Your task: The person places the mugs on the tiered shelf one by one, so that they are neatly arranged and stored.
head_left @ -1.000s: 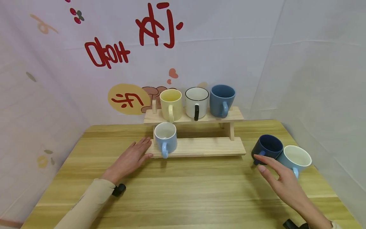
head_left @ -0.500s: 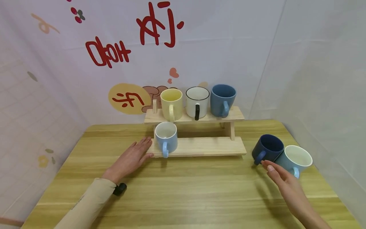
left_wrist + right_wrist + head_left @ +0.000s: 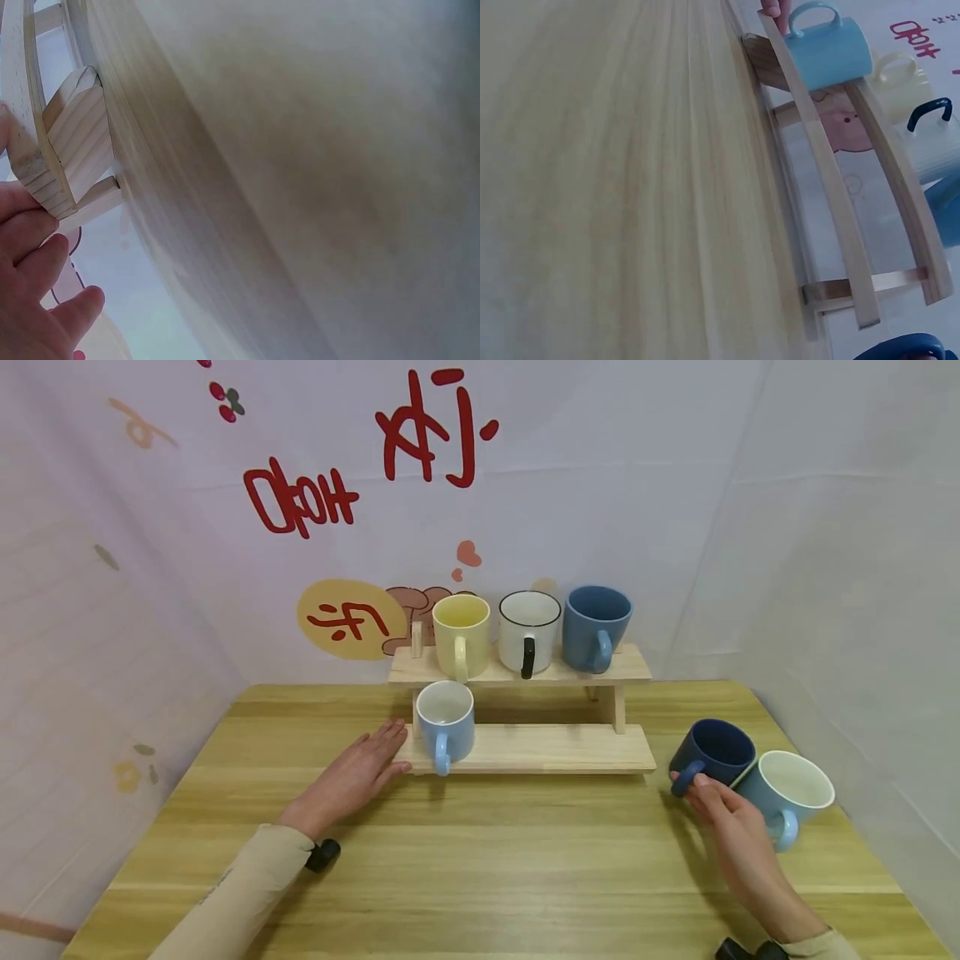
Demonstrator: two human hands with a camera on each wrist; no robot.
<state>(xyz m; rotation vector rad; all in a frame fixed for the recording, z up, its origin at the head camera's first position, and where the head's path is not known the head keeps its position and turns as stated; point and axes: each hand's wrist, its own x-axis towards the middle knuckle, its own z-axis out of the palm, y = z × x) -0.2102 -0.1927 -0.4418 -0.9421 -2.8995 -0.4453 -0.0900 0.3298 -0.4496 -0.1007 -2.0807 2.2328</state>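
Observation:
In the head view my right hand (image 3: 738,835) pinches the handle of a navy blue mug (image 3: 716,750), which stands on the table right of a two-tier wooden shelf (image 3: 558,748). Part of that mug's handle (image 3: 904,347) shows at the bottom of the right wrist view. My left hand (image 3: 348,783) rests with extended fingers against the left end of the shelf's lower board. The left wrist view shows its fingers (image 3: 46,262) touching the board's end. Close to them, a light blue mug (image 3: 448,731) stands on the lower board.
Another light blue mug (image 3: 791,785) stands on the table, close against the navy one's right side. The upper board bears a yellow mug (image 3: 461,631), a white mug with black handle (image 3: 521,639) and a medium blue mug (image 3: 588,635). A printed cloth (image 3: 600,518) hangs behind.
My right hand has come to the navy mug's handle, its thumb and fingers closing on it. The left hand stays at the shelf's end. The head view has shifted slightly.

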